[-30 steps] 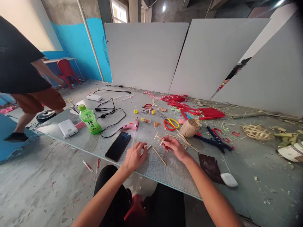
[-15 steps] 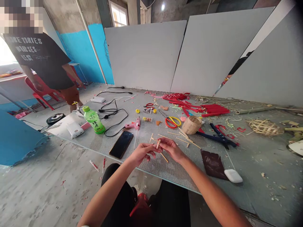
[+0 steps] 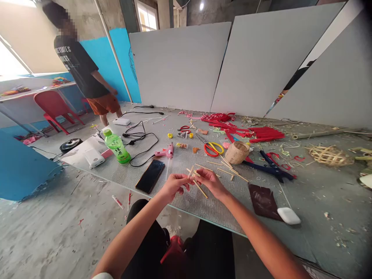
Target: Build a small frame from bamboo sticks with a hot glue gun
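Note:
Near the table's front edge, my left hand [image 3: 178,185] pinches a short pale wooden stick [image 3: 191,171] between thumb and fingers. My right hand [image 3: 211,183] is close against it, its fingertips closed on a small wooden stick piece that is partly hidden and blurred. Just below the fingertips, a longer wooden stick [image 3: 201,190] slants toward the front edge; whether it touches the hands I cannot tell. More thin wooden sticks [image 3: 232,170] lie behind and to the right. A black phone [image 3: 150,176] is left of my left hand, with a pink glue gun [image 3: 165,151] behind it.
Scissors [image 3: 213,149], a woven bamboo cup [image 3: 236,152] and dark blue pliers [image 3: 270,167] lie beyond my hands. A green bottle [image 3: 116,147] stands at left; red strips [image 3: 266,134] lie at the back. A white case [image 3: 288,216] is at right. A person [image 3: 84,69] stands at far left.
The stick pieces between my fingertips have turned, and the pale stick now points up and away. The person at far left has moved right and farther off. The view has shifted slightly.

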A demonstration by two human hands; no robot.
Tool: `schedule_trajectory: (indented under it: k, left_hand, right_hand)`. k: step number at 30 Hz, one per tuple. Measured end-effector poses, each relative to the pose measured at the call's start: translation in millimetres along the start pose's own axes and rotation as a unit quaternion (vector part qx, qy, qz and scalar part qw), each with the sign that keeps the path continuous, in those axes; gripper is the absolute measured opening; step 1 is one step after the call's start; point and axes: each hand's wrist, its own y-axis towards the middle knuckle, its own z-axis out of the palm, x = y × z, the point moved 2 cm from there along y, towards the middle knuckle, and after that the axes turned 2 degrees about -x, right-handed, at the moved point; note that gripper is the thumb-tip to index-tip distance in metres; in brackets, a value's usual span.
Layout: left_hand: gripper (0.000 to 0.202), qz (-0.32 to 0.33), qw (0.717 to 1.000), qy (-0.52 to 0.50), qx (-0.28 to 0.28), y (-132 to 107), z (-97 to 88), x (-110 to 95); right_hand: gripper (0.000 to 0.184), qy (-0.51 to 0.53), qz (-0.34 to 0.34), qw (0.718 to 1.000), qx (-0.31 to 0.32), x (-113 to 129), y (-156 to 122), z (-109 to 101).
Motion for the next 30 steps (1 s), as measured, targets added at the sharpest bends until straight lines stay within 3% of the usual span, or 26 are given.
schedule_trajectory:
  k: [7,12,15,18,22,26,30]
  left_hand:
    - [0.049,0.02,0.997,0.07,-0.018,-3.4,1.2,1.8]
    - [0.053,0.065,0.978,0.194,-0.036,-5.1,-4.5,4.6]
    - [0.045,0.129,0.939,0.306,-0.091,-8.2,-15.5,7.2]
    - [0.032,0.193,0.877,0.415,-0.144,-11.0,-27.3,11.0]
    - [0.027,0.231,0.812,0.515,-0.15,-7.7,-31.4,17.3]
    - [0.022,0.248,0.777,0.56,-0.143,-2.9,-26.6,20.5]
    - [0.02,0.253,0.766,0.57,-0.154,-3.4,-25.0,22.0]
  right_hand:
    - [0.037,-0.013,0.009,1.0,-0.016,1.1,-0.7,2.2]
    - [0.036,-0.03,0.007,0.999,-0.023,2.9,-1.3,1.7]
    - [0.038,-0.052,-0.004,0.998,-0.039,0.2,0.6,-1.9]
    - [0.038,-0.083,-0.021,0.994,-0.067,-7.5,5.9,-8.2]
    - [0.038,-0.132,-0.042,0.985,-0.102,-22.3,14.7,-16.1]
    - [0.038,-0.182,-0.058,0.974,-0.122,-31.4,18.4,-19.7]
    - [0.036,-0.236,-0.079,0.96,-0.13,-29.3,17.8,-16.7]
